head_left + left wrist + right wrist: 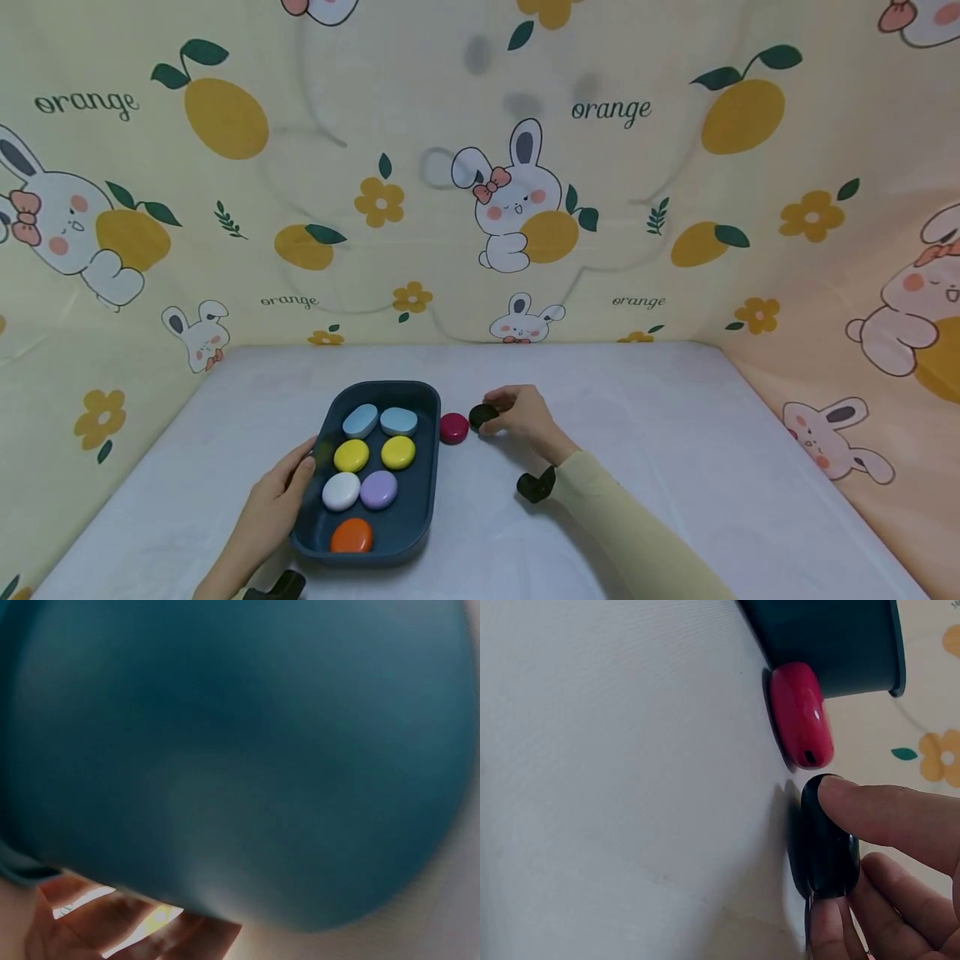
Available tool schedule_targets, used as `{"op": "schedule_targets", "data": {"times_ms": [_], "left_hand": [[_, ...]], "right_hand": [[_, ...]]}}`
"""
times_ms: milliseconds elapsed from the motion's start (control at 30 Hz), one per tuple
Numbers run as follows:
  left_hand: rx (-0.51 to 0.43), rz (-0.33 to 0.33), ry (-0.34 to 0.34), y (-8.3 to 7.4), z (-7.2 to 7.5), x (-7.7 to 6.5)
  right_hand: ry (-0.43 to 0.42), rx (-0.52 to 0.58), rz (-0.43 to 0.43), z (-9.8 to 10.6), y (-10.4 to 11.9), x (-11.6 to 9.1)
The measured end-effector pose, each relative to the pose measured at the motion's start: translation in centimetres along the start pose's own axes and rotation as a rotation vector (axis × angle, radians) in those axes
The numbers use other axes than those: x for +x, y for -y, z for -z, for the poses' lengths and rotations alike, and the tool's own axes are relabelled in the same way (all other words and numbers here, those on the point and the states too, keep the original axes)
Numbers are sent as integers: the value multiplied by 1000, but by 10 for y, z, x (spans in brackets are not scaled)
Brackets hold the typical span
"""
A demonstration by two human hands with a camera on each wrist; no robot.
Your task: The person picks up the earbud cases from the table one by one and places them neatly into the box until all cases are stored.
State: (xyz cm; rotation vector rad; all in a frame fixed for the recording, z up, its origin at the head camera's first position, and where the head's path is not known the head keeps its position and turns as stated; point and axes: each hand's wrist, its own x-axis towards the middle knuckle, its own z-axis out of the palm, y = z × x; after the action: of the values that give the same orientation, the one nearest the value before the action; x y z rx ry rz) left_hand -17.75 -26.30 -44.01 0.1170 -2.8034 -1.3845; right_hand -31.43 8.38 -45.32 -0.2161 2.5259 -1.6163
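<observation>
My right hand [521, 421] pinches a glossy black rounded disc [830, 840] between thumb and fingers, low over the white tabletop. Just to its left lies a glossy red disc [453, 428], beside the tray's right wall; the right wrist view shows a small dark slot in its edge [802, 716]. My left hand [273, 500] holds the left side of a dark blue tray [435, 492], its thumb by the rim. Inside are two light blue oval pieces [399, 421], two yellow discs [398, 452], a white disc [341, 492], a purple disc [378, 490] and an orange disc [352, 536].
A white cloth [637, 417] covers the tabletop. Behind it and at both sides hangs a cream curtain [450, 100] printed with rabbits and oranges. Black devices sit at the right wrist [536, 486] and left wrist [279, 587]. The tray's outer wall [247, 750] fills most of the left wrist view.
</observation>
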Motion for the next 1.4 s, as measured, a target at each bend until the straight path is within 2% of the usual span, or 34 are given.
{"op": "schedule_targets", "data": {"times_ms": [233,500,800,967,1133,1233,1400], "left_hand": [[-17,-28,5,3,0,0],[-17,-25,13,3,0,-1],[-11,-5,21,0,1,-2],[-5,-2,23,-2,2,-2],[2,13,35,-3,3,-3],[3,14,36,-2,3,-3],[5,8,33,0,2,-1]], "right_hand": [[-46,2,-14,6,2,-3],[-68,116,6,8,10,-8],[-71,215,60,-1,38,-29],[-4,281,76,-8,64,-44],[131,331,123,-22,89,-65],[226,312,155,-37,96,-77],[350,232,205,-59,94,-87]]}}
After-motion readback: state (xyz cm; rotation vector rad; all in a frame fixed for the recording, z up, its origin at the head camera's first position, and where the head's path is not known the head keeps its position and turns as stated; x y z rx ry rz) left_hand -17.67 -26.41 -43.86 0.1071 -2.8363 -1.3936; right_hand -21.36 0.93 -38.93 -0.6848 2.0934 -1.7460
